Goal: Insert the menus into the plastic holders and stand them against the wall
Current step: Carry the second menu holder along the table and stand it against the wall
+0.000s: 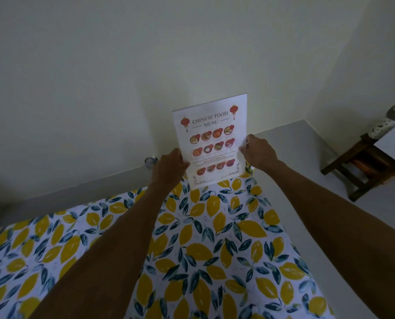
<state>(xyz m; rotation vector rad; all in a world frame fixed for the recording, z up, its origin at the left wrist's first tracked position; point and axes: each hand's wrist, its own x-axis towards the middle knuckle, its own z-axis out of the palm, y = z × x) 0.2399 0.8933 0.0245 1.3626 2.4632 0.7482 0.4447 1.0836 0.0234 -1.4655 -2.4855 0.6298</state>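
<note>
A view from the person's head looks down over two bare forearms reaching forward across a desk [54, 249] covered in a cloth printed with yellow lemons and dark blue-green leaves. At far left, near the base of the pale wall [100, 65], a small round object [151, 161] lies on the grey floor; it is too dim to identify. Just right of it, the left hand [168, 168] grips the left edge of a printed menu [211, 140], fingers curled around the side. The menu stands upright at the far edge of the desk, close to the wall, its bottom edge meeting the cloth. It reads "Chinese Food Menu" with red lanterns and rows of round dish photos, and lower down "House's Special". Whether it sits inside a clear plastic holder cannot be told. The right hand [258, 151] pinches the menu's right edge, thumb and fingers closed on it. Further right, in the room's corner, a dark wooden stool [362, 166] stands on the floor, with blurred items above it at the frame's edge.
</note>
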